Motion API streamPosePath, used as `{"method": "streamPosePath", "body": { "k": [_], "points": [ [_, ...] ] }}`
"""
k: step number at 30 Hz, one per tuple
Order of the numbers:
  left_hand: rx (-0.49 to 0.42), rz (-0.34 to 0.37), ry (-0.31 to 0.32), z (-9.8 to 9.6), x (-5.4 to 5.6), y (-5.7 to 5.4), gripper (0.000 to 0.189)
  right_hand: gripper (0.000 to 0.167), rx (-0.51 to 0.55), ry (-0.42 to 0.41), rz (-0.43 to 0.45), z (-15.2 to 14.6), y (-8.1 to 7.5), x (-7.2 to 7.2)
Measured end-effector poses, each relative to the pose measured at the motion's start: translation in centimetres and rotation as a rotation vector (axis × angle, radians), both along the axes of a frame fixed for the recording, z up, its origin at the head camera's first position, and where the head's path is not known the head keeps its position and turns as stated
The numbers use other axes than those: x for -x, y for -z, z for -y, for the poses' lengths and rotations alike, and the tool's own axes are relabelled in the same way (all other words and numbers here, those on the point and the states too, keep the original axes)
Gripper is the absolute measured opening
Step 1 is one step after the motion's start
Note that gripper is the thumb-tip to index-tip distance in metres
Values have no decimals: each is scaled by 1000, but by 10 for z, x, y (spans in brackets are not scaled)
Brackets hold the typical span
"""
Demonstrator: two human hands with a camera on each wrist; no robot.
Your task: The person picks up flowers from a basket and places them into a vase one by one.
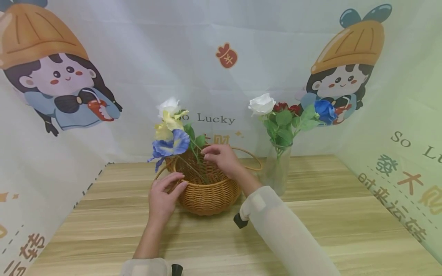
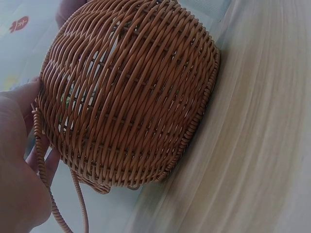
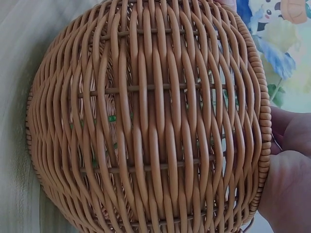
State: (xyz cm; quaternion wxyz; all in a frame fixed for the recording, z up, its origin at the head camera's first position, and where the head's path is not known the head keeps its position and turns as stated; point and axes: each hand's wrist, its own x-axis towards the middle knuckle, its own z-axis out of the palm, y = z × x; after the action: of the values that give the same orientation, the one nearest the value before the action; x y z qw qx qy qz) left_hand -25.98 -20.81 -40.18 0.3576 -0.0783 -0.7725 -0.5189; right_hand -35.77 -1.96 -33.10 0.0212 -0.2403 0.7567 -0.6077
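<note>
A brown wicker basket (image 1: 208, 197) stands on the table, holding artificial flowers that lean left: a white rose (image 1: 169, 105), a yellow flower (image 1: 172, 120) and a blue-purple iris (image 1: 171, 143). At the basket's left rim, my left hand (image 1: 164, 195) grips the edge between thumb and fingers, beside the thin handle (image 2: 43, 167). My right hand (image 1: 222, 157) is over the back of the opening and pinches a thin flower stem (image 1: 197, 146) near green leaves. In the right wrist view, the basket wall covers most of the picture and hides the right fingertips.
Right of the basket stands a clear glass vase (image 1: 277, 168) with a white rose (image 1: 262, 104), red flowers and a blue rose (image 1: 325, 112). A printed cloth (image 1: 193, 46) hangs behind and along the sides of the wooden table (image 1: 328, 214).
</note>
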Motion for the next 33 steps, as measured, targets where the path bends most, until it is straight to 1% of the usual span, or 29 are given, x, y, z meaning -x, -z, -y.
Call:
{"method": "streamPosePath", "body": {
  "k": [3, 7, 13, 17, 20, 23, 26, 33],
  "points": [
    [-2, 3, 2, 0, 0, 0, 22, 17, 39, 7, 10, 1, 0, -1],
    [-6, 7, 10, 1, 0, -1, 22, 19, 82, 21, -14, 1, 0, -1],
    [-59, 26, 46, 1, -2, -1, 23, 20, 81, 62, -67, 1, 4, -3],
    [-59, 25, 43, 1, -1, 1, 23, 18, 64, 130, -130, 3, 5, -4],
    [-53, 12, 30, 1, -1, 1, 22, 17, 32, 207, -195, 4, 4, -6],
    [-56, 3, 27, 1, -1, 0, 21, 16, 29, 283, -238, 6, 2, -8],
    [-46, 10, 24, 2, 0, 1, 21, 15, 59, 347, -255, 6, 1, -11],
    [-41, 50, 15, 2, 0, 1, 21, 15, 141, 408, -299, -1, -3, -15]
  ]
}}
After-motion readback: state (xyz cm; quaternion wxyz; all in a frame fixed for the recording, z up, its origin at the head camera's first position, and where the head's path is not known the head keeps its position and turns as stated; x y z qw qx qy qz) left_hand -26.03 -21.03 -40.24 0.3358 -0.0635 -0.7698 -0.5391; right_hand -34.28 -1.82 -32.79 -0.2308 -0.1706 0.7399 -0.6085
